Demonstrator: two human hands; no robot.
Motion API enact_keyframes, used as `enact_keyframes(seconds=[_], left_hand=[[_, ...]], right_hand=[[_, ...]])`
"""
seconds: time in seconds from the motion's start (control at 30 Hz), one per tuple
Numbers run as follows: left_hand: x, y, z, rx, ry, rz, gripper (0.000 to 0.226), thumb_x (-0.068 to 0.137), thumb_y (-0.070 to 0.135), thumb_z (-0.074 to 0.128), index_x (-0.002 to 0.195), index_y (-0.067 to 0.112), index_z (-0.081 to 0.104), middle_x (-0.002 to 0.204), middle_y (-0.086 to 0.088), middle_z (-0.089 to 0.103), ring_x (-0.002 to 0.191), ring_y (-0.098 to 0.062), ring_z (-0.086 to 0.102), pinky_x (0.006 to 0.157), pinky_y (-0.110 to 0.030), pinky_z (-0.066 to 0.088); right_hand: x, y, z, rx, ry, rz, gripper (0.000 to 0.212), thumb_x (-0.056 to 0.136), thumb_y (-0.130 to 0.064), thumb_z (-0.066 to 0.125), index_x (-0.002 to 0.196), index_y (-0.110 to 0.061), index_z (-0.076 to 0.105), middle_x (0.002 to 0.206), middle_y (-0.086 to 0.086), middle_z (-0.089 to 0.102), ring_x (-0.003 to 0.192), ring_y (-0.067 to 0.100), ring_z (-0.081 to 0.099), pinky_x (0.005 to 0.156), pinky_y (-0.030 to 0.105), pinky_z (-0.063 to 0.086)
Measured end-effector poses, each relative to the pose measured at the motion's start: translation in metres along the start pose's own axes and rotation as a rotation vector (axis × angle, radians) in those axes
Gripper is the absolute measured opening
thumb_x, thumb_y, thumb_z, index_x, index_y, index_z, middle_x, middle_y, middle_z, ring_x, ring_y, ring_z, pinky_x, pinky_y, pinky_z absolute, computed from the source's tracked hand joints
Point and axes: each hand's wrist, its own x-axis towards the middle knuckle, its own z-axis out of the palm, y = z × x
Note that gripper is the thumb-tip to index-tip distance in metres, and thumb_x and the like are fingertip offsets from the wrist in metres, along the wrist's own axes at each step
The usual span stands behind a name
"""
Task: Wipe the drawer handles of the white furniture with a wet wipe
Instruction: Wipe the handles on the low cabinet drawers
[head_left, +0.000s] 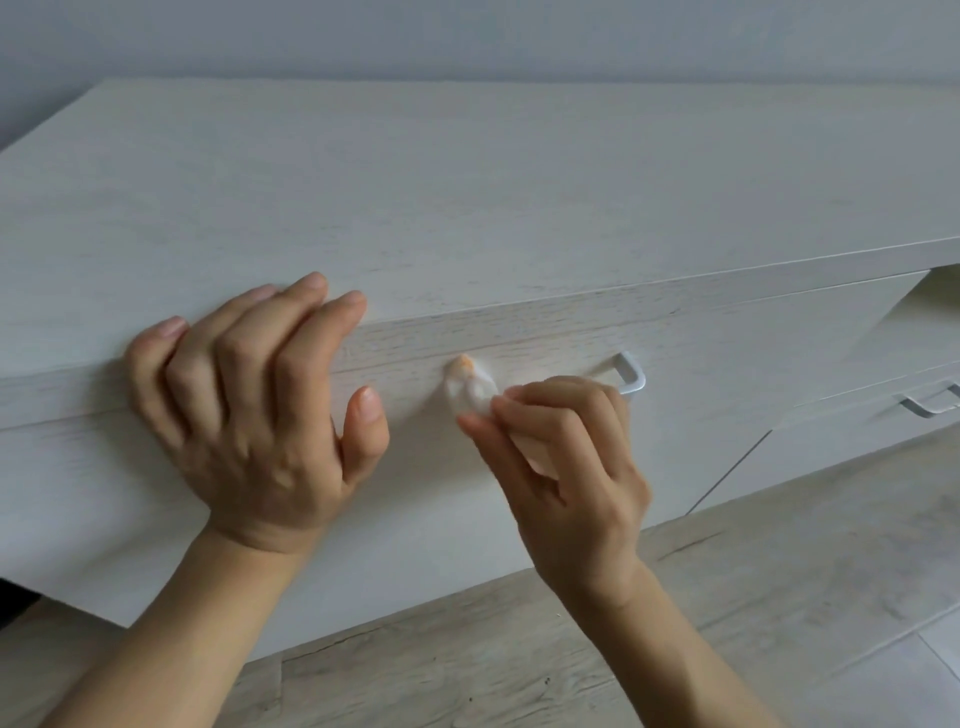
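A low white wood-grain cabinet (467, 182) fills most of the view. My left hand (254, 410) rests flat over its front top edge, fingers spread on the top. My right hand (566, 467) pinches a small crumpled white wet wipe (470, 389) with an orange smudge and presses it against the left end of the silver bar handle (631, 374) on the top drawer front. Only the handle's right end shows; my right hand and the wipe cover the remainder.
A second silver handle (930, 400) sits on a lower drawer at the right edge. An open gap (935, 286) shows at the cabinet's upper right. Pale wood-look floor (727, 597) runs below, and a grey wall (467, 36) behind.
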Motion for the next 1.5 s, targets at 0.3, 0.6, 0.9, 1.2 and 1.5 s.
enact_keyframes(seconds=[0.3,0.6,0.9,1.2,1.5], left_hand=[[0.002,0.001,0.0,0.05,0.01,0.012,0.047,0.104,0.038,0.023,0.12,0.011,0.058,0.121,-0.007,0.057,0.109,-0.03,0.053,0.109,-0.038,0.025],[0.002,0.0,0.0,0.075,0.017,0.027,0.047,0.103,0.037,0.025,0.119,0.009,0.059,0.121,-0.009,0.058,0.109,-0.031,0.053,0.109,-0.039,0.025],[0.009,0.003,-0.007,0.021,-0.085,-0.003,0.047,0.103,0.04,0.028,0.127,0.008,0.053,0.128,-0.016,0.054,0.116,-0.033,0.049,0.115,-0.044,0.016],[0.034,0.055,-0.052,-0.744,-0.615,-0.105,0.055,0.096,0.057,0.047,0.098,0.008,0.072,0.093,0.005,0.067,0.089,-0.012,0.055,0.076,-0.026,0.045],[0.058,0.064,-0.068,-1.309,-0.735,-0.993,0.038,0.102,0.004,0.034,0.083,0.012,0.065,0.08,0.003,0.075,0.082,-0.009,0.071,0.075,-0.019,0.055]], right_hand=[[0.0,-0.004,-0.002,-0.027,-0.049,0.028,0.019,0.087,-0.016,0.07,0.087,-0.017,0.051,0.087,-0.003,0.052,0.078,0.015,0.051,0.071,0.026,0.043],[-0.009,0.0,-0.015,-0.072,-0.102,0.005,0.013,0.092,-0.016,0.066,0.105,-0.017,0.062,0.109,0.001,0.052,0.096,0.018,0.057,0.081,0.035,0.05],[-0.001,-0.017,-0.055,-0.12,-0.078,0.369,0.015,0.079,-0.007,0.074,0.093,-0.012,0.07,0.081,0.001,0.062,0.072,0.005,0.055,0.066,0.005,0.041],[0.034,-0.051,-0.079,0.219,-0.331,0.825,0.032,0.074,-0.019,0.08,0.073,-0.024,0.048,0.072,-0.021,0.057,0.067,-0.002,0.053,0.061,0.011,0.042],[0.023,-0.031,-0.105,0.804,-0.307,1.24,0.024,0.061,-0.02,0.087,0.063,-0.02,0.063,0.069,0.002,0.062,0.07,0.013,0.059,0.073,0.026,0.046]])
